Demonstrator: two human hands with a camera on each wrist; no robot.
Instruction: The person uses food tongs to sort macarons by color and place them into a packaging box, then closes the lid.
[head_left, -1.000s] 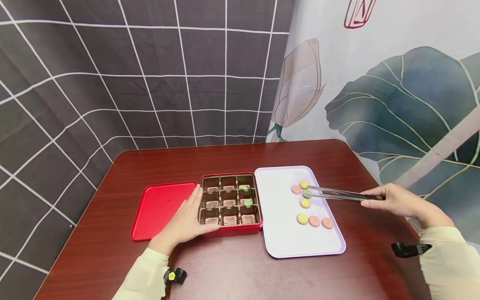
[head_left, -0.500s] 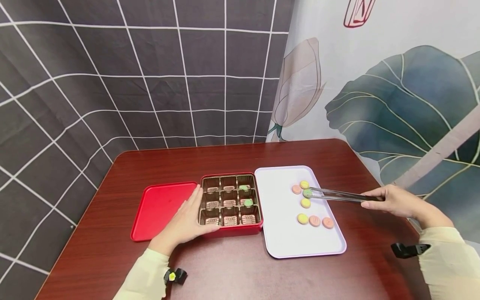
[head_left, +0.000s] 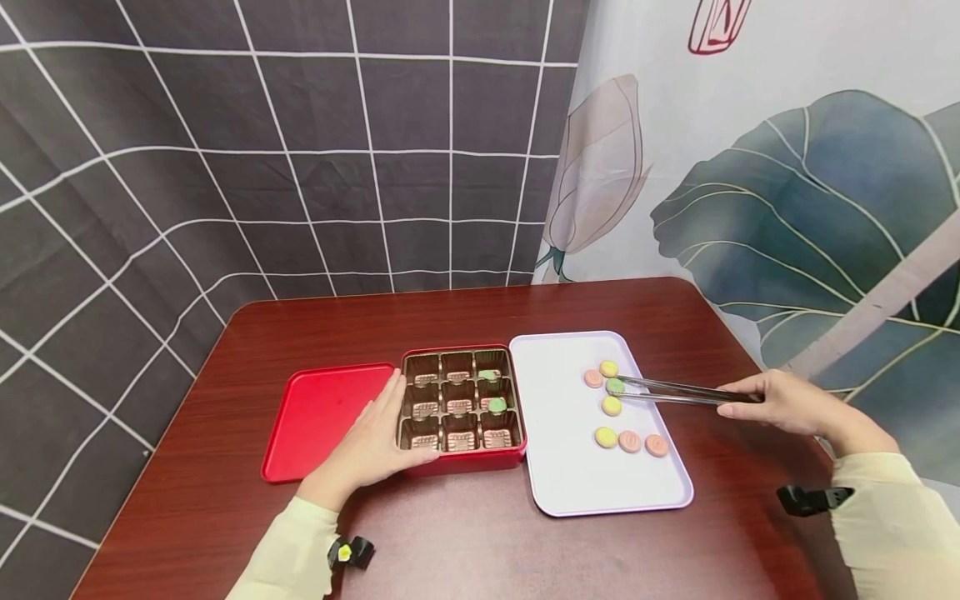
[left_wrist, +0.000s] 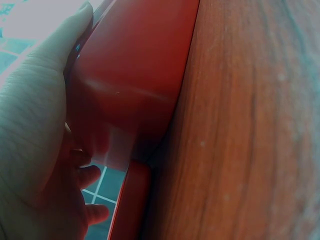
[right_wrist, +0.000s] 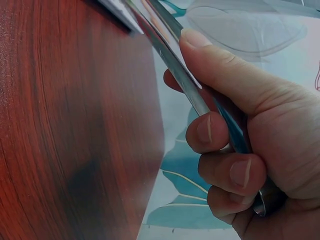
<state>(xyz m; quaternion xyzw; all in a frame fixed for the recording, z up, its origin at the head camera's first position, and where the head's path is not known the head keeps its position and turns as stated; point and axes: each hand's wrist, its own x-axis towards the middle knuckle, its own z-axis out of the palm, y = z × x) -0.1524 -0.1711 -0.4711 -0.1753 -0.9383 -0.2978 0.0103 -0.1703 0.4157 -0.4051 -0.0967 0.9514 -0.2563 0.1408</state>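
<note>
My right hand point(head_left: 787, 408) holds metal tongs point(head_left: 682, 392), its fingers curled round the arms in the right wrist view. The tong tips reach over the white tray point(head_left: 555, 467), one on each side of a small round green cookie point(head_left: 615, 386). On the left, my left hand point(head_left: 367, 442) rests with extended fingers along the left side of a red box point(head_left: 468, 462), thumb along its front edge. The box has a gold divided insert. Two green cookies lie in its right column, one in the back compartment point(head_left: 489, 375) and one in the middle compartment point(head_left: 497, 405).
Several yellow and pink cookies point(head_left: 630, 442) lie on the tray, some close around the tong tips. A red lid point(head_left: 326, 417) lies left of the box, partly behind my left hand. The wooden table point(head_left: 465, 533) ends at a grey checked curtain point(head_left: 405, 192).
The tong tips have shifted slightly over the tray; the lower one has moved from over the green cookie to its near side. My right hand has moved slightly left; my left hand stays still.
</note>
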